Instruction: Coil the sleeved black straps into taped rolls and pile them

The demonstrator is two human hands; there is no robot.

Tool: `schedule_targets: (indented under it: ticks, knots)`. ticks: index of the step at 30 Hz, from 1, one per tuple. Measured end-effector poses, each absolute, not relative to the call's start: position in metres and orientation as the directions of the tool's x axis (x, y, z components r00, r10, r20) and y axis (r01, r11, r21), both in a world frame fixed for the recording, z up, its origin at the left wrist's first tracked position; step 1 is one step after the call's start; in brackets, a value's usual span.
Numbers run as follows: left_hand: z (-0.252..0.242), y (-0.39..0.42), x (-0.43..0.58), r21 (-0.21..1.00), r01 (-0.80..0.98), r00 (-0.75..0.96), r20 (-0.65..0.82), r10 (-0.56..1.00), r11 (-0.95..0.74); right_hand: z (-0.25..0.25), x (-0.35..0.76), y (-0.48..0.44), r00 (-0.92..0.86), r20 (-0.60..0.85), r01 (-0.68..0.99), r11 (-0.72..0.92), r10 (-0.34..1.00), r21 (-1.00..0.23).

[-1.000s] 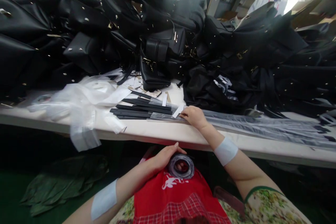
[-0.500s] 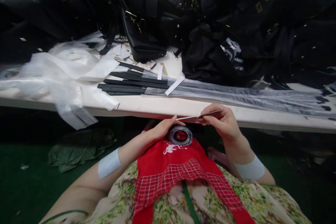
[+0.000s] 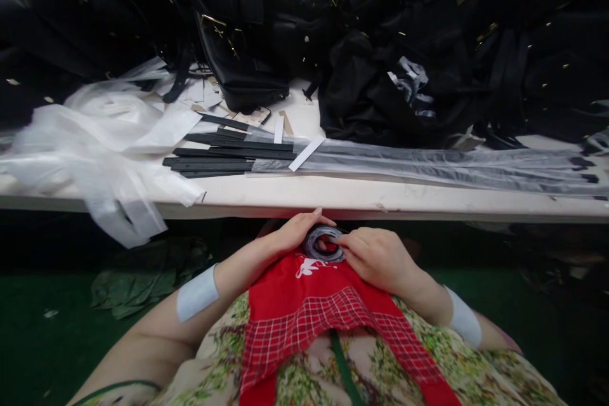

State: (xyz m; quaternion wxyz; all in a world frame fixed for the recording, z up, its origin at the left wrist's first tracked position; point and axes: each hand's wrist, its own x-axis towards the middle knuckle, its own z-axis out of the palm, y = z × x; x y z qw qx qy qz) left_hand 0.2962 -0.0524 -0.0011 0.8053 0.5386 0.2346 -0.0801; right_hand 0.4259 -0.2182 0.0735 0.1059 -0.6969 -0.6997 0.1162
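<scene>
A coiled strap (image 3: 311,246), dark with a greyish clear wrapping, sits in front of the red apron, below the table edge. My left hand (image 3: 301,228) is wrapped round its left and far side, and some of its fingers show through the coil's centre. On the right, my right hand (image 3: 375,254) is closed, thumb and fingers pinching the coil's right rim. Whether a loose strap end lies between those fingers is hidden. Beyond the hands, several flat black straps (image 3: 228,153), partly in clear plastic sleeves (image 3: 404,168), lie along the table.
The white table edge (image 3: 285,193) runs just beyond my hands. Translucent plastic sleeving (image 3: 102,139) is heaped at left and hangs over the edge. White paper strips (image 3: 307,152) rest on the straps. Black bags (image 3: 247,70) with gold-coloured fittings fill the back. Crumpled cloth (image 3: 147,273) lies lower left.
My right hand has come down and left, from holding a stretched-out strip end right of the coil to the coil's rim. My left hand stays at the coil. The view has shifted slightly.
</scene>
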Motion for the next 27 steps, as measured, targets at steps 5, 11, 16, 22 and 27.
schedule_targets:
  ticks: [5,11,16,22,27]
  knots:
    - [-0.004,-0.052,0.296,0.892,0.325,0.896,-0.397,0.200,0.314,0.055,0.420,-0.211,-0.035,-0.040,0.950,0.021,0.999,-0.312]
    - [0.002,-0.053,0.295,0.918,0.312,0.897,-0.370,0.242,0.245,0.044,0.423,-0.211,0.267,-0.017,0.809,-0.234,0.964,-0.539]
    - [0.005,-0.055,0.296,0.922,0.303,0.912,-0.354,0.207,0.243,0.038,0.425,-0.213,0.374,-0.018,0.710,-0.298,0.927,-0.638]
    - [0.019,-0.063,0.298,0.946,0.324,0.919,-0.317,0.236,0.009,0.030,0.431,-0.217,0.464,-0.096,0.467,-0.335,0.881,-0.819]
    - [0.029,-0.072,0.301,0.911,0.329,0.923,-0.255,0.289,-0.249,0.023,0.434,-0.215,0.538,-0.155,0.246,-0.331,0.829,-0.911]
